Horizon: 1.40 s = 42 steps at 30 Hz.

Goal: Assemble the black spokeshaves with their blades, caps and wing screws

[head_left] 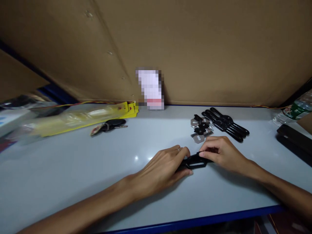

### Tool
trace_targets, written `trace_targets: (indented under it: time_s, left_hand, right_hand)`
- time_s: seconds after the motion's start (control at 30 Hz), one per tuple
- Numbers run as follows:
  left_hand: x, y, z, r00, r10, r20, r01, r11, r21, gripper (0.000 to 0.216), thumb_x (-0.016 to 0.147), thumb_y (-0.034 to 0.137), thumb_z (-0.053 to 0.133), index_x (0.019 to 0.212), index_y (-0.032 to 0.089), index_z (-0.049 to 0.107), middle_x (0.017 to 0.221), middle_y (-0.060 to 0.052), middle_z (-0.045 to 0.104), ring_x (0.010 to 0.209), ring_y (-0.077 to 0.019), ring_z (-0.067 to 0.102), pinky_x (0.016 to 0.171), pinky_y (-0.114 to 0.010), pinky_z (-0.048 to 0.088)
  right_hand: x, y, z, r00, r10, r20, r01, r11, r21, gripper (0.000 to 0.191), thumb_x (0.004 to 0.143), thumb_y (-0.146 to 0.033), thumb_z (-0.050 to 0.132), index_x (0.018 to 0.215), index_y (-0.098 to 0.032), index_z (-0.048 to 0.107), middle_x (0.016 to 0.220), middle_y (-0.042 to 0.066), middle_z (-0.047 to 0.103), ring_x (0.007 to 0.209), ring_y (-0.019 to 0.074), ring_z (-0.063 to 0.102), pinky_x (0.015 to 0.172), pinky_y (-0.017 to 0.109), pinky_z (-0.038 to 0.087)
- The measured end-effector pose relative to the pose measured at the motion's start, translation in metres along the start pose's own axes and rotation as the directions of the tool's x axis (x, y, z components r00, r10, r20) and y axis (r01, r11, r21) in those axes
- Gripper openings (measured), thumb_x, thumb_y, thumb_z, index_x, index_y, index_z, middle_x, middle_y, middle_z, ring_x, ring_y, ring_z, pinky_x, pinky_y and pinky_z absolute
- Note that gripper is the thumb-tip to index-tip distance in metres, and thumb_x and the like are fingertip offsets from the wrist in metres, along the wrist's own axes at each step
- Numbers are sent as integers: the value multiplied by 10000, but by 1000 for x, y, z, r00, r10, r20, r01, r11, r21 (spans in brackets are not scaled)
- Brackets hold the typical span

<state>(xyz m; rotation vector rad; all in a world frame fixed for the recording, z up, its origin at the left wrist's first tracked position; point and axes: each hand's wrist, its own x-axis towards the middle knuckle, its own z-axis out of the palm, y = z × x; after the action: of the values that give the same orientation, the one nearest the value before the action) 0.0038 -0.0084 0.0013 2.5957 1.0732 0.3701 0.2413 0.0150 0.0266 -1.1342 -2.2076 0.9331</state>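
Observation:
A black flat plastic handle piece (195, 161) lies on the pale grey table (73, 169), held between both hands. My left hand (163, 169) covers its left end, fingers curled around it. My right hand (220, 152) pinches its right end with thumb and fingers. Just behind the hands sits a small heap of silver metal blades and black bits (201, 130). A stack of several more black handle pieces (226, 123) lies to the right of the heap.
Yellow packets (80, 118) and a black key with a fob (109, 125) lie at the back left. A water bottle (296, 110) and a black case (293, 139) sit at the right edge. A brown cardboard wall (195, 48) rises behind.

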Motion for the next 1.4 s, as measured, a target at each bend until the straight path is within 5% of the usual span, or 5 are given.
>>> trace_targets:
  time_s: [0.3,0.43,0.6,0.97,1.4]
  left_hand:
    - [5,-6,3,960,271,-72,-246,936,251,300,1071,406,439,904,175,532,765,-19,589,616,-160,503,541,-305,373]
    - [6,-6,2,943,328,-59,-298,909,291,333,1085,396,396,892,168,544,756,-18,585,626,-165,518,543,-317,390]
    - [5,-4,-2,951,307,-25,-291,923,252,320,1077,399,428,895,170,556,787,-18,605,650,-165,533,559,-323,410]
    - [4,-5,-5,948,317,-14,-303,917,260,389,1096,411,341,882,173,561,761,-13,604,627,-158,527,561,-312,402]
    - [5,-4,-7,927,373,-27,-349,888,300,419,1104,390,314,844,175,562,753,-14,603,629,-158,509,561,-311,398]
  right_hand:
    - [-1,-1,11,998,60,20,-59,998,-11,129,862,-172,713,751,-187,649,640,-48,602,578,101,501,588,260,362]
    - [4,13,4,989,-112,-98,81,959,-273,195,988,-223,555,1038,-190,741,876,38,689,739,152,590,686,293,418]
    - [2,21,-11,988,-121,92,152,796,-586,351,987,-159,459,1163,-217,758,893,74,653,742,183,581,647,308,393]
    - [0,10,-43,970,66,234,42,902,-430,488,899,-167,643,1371,-288,628,1215,77,626,1025,230,626,855,355,481]
    - [-4,12,-40,960,103,262,20,904,-428,132,880,-211,680,994,-214,613,1080,47,606,944,209,590,799,319,437]
